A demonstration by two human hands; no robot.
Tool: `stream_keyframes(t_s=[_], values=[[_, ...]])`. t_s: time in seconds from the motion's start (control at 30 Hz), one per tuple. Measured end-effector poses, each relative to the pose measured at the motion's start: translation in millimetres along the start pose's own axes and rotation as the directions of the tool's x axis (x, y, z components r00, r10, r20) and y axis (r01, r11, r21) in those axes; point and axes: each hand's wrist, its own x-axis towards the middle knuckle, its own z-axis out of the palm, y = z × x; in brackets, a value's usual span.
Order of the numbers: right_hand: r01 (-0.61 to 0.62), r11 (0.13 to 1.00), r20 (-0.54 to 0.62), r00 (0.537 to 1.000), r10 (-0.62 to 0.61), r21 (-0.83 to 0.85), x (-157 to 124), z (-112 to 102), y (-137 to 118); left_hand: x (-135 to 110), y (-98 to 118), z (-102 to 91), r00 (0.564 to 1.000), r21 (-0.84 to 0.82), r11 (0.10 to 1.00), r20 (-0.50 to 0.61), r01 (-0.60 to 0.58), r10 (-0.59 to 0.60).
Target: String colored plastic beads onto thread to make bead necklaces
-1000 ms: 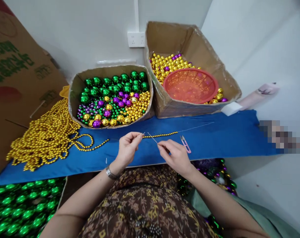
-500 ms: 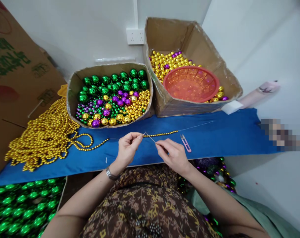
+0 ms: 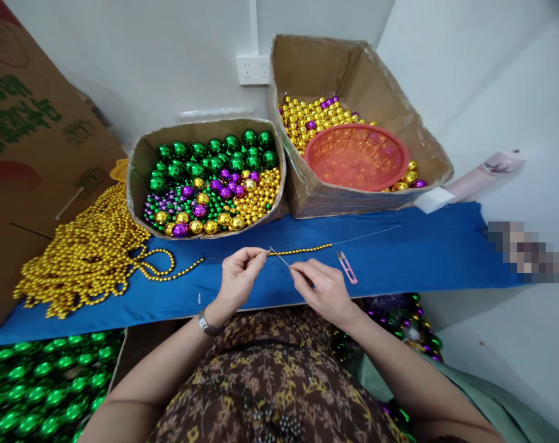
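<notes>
My right hand [image 3: 320,288] is closed in a pinch on a thin needle [image 3: 280,258], which slants up to the left. My left hand [image 3: 240,277] is pinched at the near end of a short string of small gold beads [image 3: 302,250], where the needle tip meets the fingertips. The exact grip point is hidden by the fingers. Beyond the beads a thin thread [image 3: 371,233] trails right over the blue cloth [image 3: 427,258]. Left of my hands lies a pile of gold bead strands [image 3: 85,246], its loose end reaching toward my left hand.
Pink thread snips [image 3: 347,267] lie right of my right hand. Behind stand a carton of green, purple and gold beads [image 3: 136,172] and a taller carton [image 3: 316,61] holding a red plastic basket [image 3: 357,128]. Large green beads [image 3: 43,381] sit below the table at left.
My hands keep almost the same pose, with the needle tip still at the left fingertips. The whole view has shifted very slightly.
</notes>
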Motion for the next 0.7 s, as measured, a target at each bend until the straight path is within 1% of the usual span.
stream_keyframes(t_s=[0.27,0.47,0.57,0.7], values=[[0.001,1.0,0.015,1.0,-0.001,0.007,-0.2,0.4,0.2,-0.5,0.0,0.8,1.0,0.007,1.0,0.002,-0.011,0.011],[-0.013,1.0,0.031,0.999,0.013,0.007,0.0,0.6,-0.3,0.3,-0.4,1.1,1.0,-0.014,1.0,0.011,0.002,-0.002],[0.0,0.999,0.029,1.0,-0.001,0.032,-1.1,1.1,-1.5,-1.1,1.0,4.0,0.999,-0.032,0.999,-0.002,0.032,-0.033],[0.039,0.999,0.009,0.999,-0.039,0.034,-1.4,3.1,-1.7,-3.0,6.2,11.0,0.992,-0.115,0.986,0.019,0.124,-0.123]])
